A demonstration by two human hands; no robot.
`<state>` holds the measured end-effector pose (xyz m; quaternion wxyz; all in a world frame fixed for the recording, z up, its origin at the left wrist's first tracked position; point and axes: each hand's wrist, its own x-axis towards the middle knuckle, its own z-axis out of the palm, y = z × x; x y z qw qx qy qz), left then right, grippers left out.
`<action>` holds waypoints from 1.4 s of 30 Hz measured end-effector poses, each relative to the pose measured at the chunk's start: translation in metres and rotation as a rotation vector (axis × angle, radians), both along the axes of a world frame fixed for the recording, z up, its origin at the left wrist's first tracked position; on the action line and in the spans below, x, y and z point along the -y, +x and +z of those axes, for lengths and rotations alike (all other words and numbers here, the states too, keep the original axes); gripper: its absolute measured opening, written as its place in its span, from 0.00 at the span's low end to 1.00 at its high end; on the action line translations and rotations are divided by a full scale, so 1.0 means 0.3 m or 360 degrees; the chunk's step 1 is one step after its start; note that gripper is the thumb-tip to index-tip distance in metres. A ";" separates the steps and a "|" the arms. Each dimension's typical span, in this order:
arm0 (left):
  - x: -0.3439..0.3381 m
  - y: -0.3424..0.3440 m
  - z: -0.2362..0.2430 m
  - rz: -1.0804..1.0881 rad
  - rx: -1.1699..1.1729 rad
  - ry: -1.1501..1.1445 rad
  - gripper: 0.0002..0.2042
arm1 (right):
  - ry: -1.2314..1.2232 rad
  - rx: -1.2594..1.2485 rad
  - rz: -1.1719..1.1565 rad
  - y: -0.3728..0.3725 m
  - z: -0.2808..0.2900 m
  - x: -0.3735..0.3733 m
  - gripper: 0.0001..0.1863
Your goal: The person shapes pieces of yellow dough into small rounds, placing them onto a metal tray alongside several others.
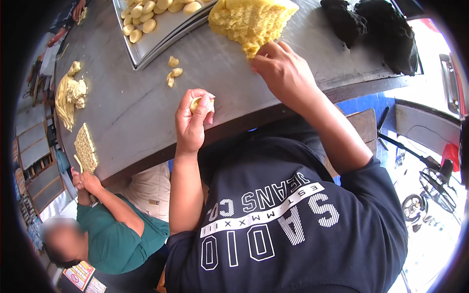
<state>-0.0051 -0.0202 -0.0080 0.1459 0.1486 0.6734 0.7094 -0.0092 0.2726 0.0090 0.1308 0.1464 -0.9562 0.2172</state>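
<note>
Left hand (189,123) grips one dough piece (194,103); right hand (287,73) pinches one yellow mound (250,22).

A dark short-sleeved T-shirt (288,215), printed in white, is worn at 5 o'clock.

The fabric is coloured navy-black, with a loose cut and a plain left sleeve (181,249) at 7 o'clock and right sleeve (381,195) at 4 o'clock. The chest is crossed by a white band (264,211), slanted from 8 towards 2 o'clock and marked with dark characters. On its 6 o'clock side, large letters are drawn, some outlined, some filled with stripes; smaller white lettering is set towards 12. Both the left hand (193,117) and right hand (283,68) are bare. Beyond the hem, dark trousers are perhaps worn, though shadow obscures them.
</note>
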 end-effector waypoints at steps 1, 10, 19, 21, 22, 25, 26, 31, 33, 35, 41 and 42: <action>0.000 0.003 0.000 0.0010 0.0016 0.0025 0.12 | 0.0003 0.0083 -0.0008 0.017 0.012 0.004 0.02; 0.006 0.000 -0.011 0.0180 0.0105 0.0252 0.15 | -0.0201 0.0232 0.0212 0.065 0.036 0.093 0.06; 0.002 0.016 -0.041 0.0336 -0.0265 0.0186 0.26 | -0.0261 -0.0094 0.0515 0.007 -0.007 0.140 0.07; 0.006 0.027 0.003 0.0183 -0.0066 -0.0094 0.25 | -0.0444 0.0113 0.0208 0.014 0.015 0.116 0.04; -0.009 0.028 0.003 0.0165 -0.0189 -0.0283 0.24 | -0.0569 0.0152 0.0243 0.018 0.038 0.109 0.05; -0.033 0.009 0.015 0.0131 -0.0408 -0.0552 0.21 | -0.1021 0.0448 0.0238 0.051 0.134 0.138 0.09; -0.043 -0.004 0.013 0.0118 -0.0597 -0.0555 0.22 | -0.1133 0.0591 0.0277 0.066 0.153 0.146 0.14; -0.056 0.014 0.038 -0.0071 -0.0434 -0.0483 0.25 | -0.0987 0.0786 0.0288 0.073 0.162 0.168 0.25; -0.029 0.018 0.012 -0.0232 -0.0259 -0.0489 0.25 | -0.0973 0.0768 0.0300 0.068 0.151 0.173 0.31; -0.033 0.026 -0.006 -0.0234 -0.0280 -0.0548 0.26 | -0.0932 0.0657 0.0337 0.069 0.104 0.200 0.32; -0.077 0.035 0.049 -0.0183 -0.0590 -0.0768 0.25 | -0.0682 0.0301 0.0439 0.047 0.108 0.211 0.34; -0.075 0.039 0.047 -0.0142 -0.0649 -0.0710 0.24 | -0.0582 0.0262 0.0458 0.044 0.130 0.193 0.33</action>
